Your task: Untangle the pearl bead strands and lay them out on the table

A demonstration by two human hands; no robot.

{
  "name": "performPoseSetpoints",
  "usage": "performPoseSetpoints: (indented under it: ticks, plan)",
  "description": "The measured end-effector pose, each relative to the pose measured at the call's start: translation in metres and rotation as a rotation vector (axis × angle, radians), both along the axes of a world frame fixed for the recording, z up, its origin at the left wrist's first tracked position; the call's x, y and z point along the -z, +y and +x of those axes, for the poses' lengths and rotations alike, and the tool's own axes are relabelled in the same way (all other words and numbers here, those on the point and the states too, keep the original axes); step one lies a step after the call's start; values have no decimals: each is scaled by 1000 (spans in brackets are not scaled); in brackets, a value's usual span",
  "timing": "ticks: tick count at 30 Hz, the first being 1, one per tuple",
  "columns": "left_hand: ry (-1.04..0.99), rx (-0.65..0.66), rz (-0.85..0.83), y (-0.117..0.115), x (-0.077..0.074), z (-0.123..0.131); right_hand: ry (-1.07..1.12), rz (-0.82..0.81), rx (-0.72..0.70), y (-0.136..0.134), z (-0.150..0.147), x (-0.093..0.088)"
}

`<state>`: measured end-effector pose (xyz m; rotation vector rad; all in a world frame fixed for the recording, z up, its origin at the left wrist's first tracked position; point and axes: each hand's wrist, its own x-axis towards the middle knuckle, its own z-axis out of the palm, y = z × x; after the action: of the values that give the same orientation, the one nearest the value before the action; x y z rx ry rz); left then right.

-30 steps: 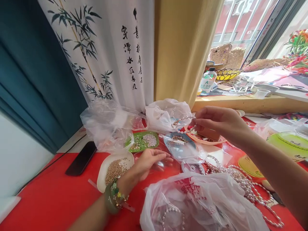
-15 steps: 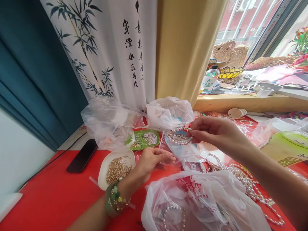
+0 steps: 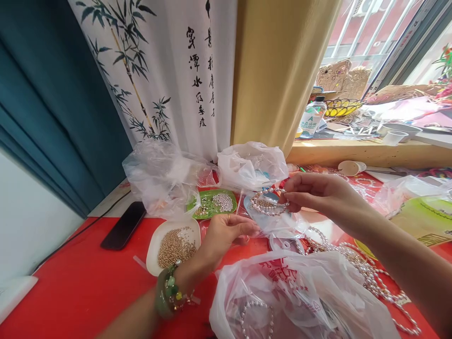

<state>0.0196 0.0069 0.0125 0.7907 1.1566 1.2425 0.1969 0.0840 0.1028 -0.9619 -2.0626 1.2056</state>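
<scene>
Head view: right hand [image 3: 310,195], fingers clamped on bead bracelet [image 3: 273,213], raised over blue tray [image 3: 266,223]. Left hand [image 3: 224,235] just in front-left of blue tray, thumb and forefinger close together; cannot tell if gripping. Left of blue tray: green tray [image 3: 206,194]. Nearer than blue tray: plastic bag [image 3: 303,301].

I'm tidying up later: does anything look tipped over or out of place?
A cup lies on its side below the window ledge, not upright. Bead strings sprawl in a loose tangle beside the front plastic bag.
</scene>
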Motion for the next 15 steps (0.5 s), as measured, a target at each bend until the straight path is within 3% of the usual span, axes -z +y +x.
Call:
performPoseSetpoints:
  ticks: [15]
  plan:
    - [133, -93, 116, -7, -5, 4, 24, 27, -13, 1, 2, 4]
